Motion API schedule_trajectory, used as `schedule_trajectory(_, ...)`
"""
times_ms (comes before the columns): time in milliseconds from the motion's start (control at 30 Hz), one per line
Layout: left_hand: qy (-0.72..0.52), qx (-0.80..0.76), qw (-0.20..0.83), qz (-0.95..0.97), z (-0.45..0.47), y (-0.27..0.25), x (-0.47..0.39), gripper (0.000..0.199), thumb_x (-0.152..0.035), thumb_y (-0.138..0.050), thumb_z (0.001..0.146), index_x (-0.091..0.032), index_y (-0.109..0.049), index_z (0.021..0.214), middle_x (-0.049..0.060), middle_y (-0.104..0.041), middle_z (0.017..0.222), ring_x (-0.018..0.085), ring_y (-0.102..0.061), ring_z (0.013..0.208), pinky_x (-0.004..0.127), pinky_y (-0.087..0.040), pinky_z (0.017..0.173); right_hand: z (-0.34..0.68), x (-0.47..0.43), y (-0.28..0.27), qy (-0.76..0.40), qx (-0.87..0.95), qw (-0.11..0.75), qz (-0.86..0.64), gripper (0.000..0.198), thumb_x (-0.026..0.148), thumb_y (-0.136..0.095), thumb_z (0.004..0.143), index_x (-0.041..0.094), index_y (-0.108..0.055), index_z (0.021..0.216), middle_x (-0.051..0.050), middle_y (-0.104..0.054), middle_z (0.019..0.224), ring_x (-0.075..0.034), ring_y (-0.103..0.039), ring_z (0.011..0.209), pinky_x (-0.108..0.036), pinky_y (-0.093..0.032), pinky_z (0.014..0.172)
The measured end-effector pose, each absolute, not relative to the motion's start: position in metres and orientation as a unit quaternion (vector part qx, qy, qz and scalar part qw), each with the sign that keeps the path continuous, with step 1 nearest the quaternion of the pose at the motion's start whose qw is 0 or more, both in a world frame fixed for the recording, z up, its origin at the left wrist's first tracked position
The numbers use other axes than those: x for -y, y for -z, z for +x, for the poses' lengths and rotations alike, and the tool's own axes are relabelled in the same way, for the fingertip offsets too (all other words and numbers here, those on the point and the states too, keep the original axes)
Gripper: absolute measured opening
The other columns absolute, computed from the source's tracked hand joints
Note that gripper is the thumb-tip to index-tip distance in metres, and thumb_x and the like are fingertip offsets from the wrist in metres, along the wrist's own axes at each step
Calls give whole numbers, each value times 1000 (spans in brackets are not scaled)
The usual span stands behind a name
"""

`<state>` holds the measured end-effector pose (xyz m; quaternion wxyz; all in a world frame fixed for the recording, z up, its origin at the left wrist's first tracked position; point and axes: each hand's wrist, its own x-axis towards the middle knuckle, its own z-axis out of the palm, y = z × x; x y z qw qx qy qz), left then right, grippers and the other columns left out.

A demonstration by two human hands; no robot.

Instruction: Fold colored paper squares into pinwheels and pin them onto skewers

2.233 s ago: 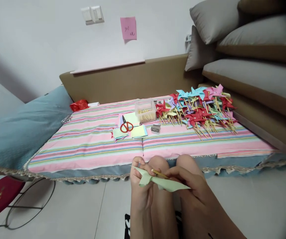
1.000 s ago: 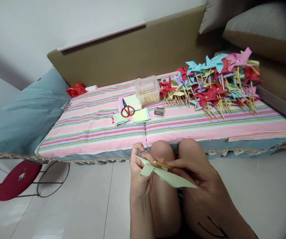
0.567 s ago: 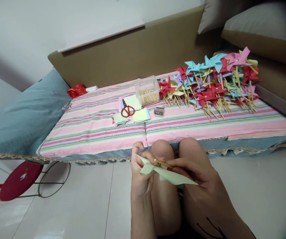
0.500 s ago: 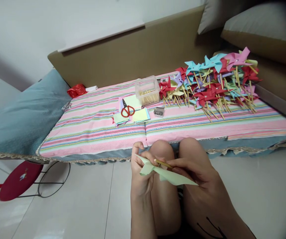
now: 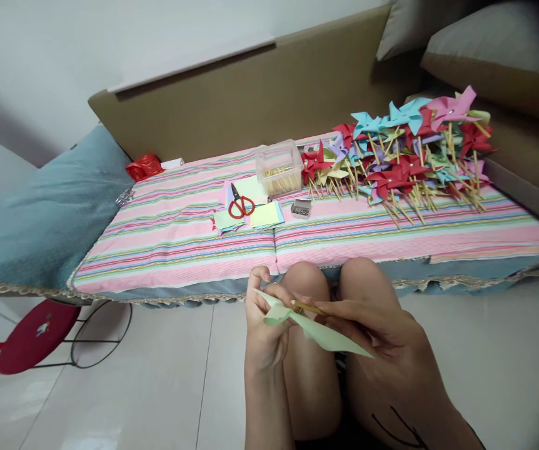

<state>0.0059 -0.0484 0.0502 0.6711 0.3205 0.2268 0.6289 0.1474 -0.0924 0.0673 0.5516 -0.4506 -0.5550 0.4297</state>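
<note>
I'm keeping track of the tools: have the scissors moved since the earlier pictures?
No: the scissors lie on the same paper, left of the clear box, as before; only the view shifted.

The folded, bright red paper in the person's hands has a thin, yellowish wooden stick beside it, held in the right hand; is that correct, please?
The colour is wrong: the head view shows the folded paper as pale green. The thin, yellowish wooden stick beside it is held in the right hand.

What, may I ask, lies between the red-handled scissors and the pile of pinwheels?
In the head view: the clear box of sticks, with the yellow-topped paper stack and the small open box nearer the camera.
</note>
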Motion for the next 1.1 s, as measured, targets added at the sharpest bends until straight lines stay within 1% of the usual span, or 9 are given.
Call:
schedule_trajectory(133, -632, -223, 674, 311, 7, -52, 48, 53, -14, -82, 62, -26, -42, 94, -11, -65, 62, 8, -66, 64, 23, -57, 73, 147, 92, -67, -428, 563, 554, -440, 29, 11, -63, 84, 30, -71, 104, -2, -74, 103, -20, -71, 89, -28, -59, 76)
schedule_trajectory(300, -638, -214, 676, 301, 10, -52, 48, 50, -17, -83, 63, -25, -42, 92, -11, -64, 61, 7, -65, 61, 21, -57, 71, 147, 93, -66, -400, 570, 564, -443, 32, 9, -63, 83, 31, -71, 106, -1, -74, 104, -20, -71, 91, -27, -59, 77)
schedule_trajectory(433, -645, -209, 673, 295, 12, -50, 48, 51, -19, -83, 63, -25, -42, 92, -11, -64, 62, 6, -65, 60, 18, -55, 72, 145, 93, -63, -400, 587, 563, -423, 36, 9, -61, 83, 30, -68, 112, -2, -71, 112, -23, -68, 101, -33, -58, 85)
schedule_trajectory(500, -648, -216, 672, 286, 14, -50, 49, 52, -20, -84, 61, -25, -42, 91, -12, -63, 60, 6, -65, 60, 17, -55, 71, 144, 94, -63, -406, 584, 563, -420, 35, 10, -60, 84, 29, -68, 112, -3, -70, 114, -24, -67, 103, -34, -58, 86)
schedule_trajectory(667, -667, -255, 663, 224, 22, -62, 53, 51, -18, -84, 59, -27, -44, 89, -14, -58, 57, 6, -62, 53, 18, -55, 62, 139, 97, -67, -413, 562, 575, -427, 28, 14, -61, 85, 27, -70, 108, -5, -71, 112, -25, -67, 102, -38, -57, 86)
schedule_trajectory(833, -682, -259, 653, 203, 24, -68, 54, 33, -38, -76, 70, -28, -49, 86, -12, -58, 54, 8, -58, 44, 23, -53, 52, 140, 99, -71, -389, 584, 566, -432, 22, 25, -60, 86, 26, -72, 105, -5, -74, 102, -25, -69, 93, -36, -59, 80)
schedule_trajectory(967, -687, -259, 636, 238, 23, -63, 53, 41, -40, -80, 63, -32, -50, 90, -12, -55, 50, 12, -59, 46, 28, -52, 54, 142, 98, -74, -391, 601, 545, -434, 20, 28, -59, 87, 25, -74, 100, -4, -75, 92, -22, -69, 85, -31, -59, 73)
schedule_trajectory(1033, -695, -251, 621, 263, 23, -59, 51, 43, -41, -81, 61, -33, -50, 89, -13, -49, 44, 12, -54, 41, 28, -51, 54, 143, 98, -74, -395, 606, 538, -433, 20, 28, -59, 87, 26, -74, 100, -4, -75, 90, -22, -69, 83, -32, -58, 74)
schedule_trajectory(1100, -707, -237, 601, 289, 23, -55, 48, 46, -43, -82, 58, -33, -50, 89, -15, -39, 37, 10, -45, 33, 27, -50, 50, 143, 99, -75, -400, 609, 535, -428, 20, 25, -57, 88, 27, -73, 101, -4, -74, 90, -22, -69, 82, -33, -58, 74)
